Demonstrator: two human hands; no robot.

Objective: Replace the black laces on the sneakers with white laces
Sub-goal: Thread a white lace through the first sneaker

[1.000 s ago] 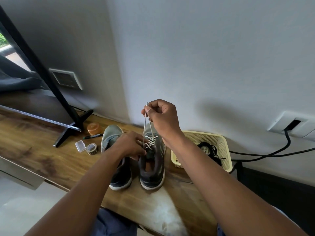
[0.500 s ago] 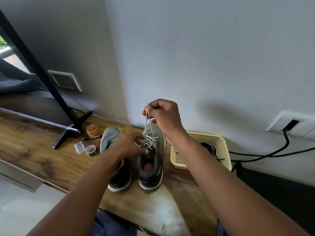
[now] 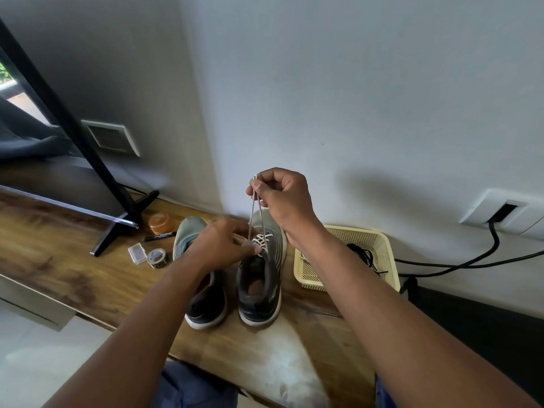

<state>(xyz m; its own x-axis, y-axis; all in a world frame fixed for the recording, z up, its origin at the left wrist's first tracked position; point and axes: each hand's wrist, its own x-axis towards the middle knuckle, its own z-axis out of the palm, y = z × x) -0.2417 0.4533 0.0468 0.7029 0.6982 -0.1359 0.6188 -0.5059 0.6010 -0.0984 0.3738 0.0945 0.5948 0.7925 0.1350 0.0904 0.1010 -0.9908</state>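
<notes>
Two grey sneakers stand side by side on a wooden table (image 3: 59, 260), with the toes toward the far wall. The right sneaker (image 3: 260, 278) has a white lace (image 3: 262, 240) crossed through its lower eyelets. The two free ends of this lace go up from the shoe, and the right hand (image 3: 282, 198) pinches them together between thumb and curled fingers, high above the toe. The left hand (image 3: 220, 245) is over the left sneaker (image 3: 203, 290), and its fingertips are at the laced part of the right sneaker. This hand is blurred, so I cannot tell if its fingers pinch the lace or only touch it.

Just to the right of the sneakers, against the wall, there is a cream basket (image 3: 379, 245). A black lace (image 3: 365, 254) lies inside it.

To the left of the sneakers there are small things on the table: an orange jar (image 3: 160, 223), a black pen (image 3: 159, 237), a roll of tape (image 3: 157, 257) and a small clear box (image 3: 137, 253). Farther left a TV (image 3: 44, 148) stands on a black foot. On the right a black cable (image 3: 471, 260) comes from a wall socket (image 3: 500, 210).
</notes>
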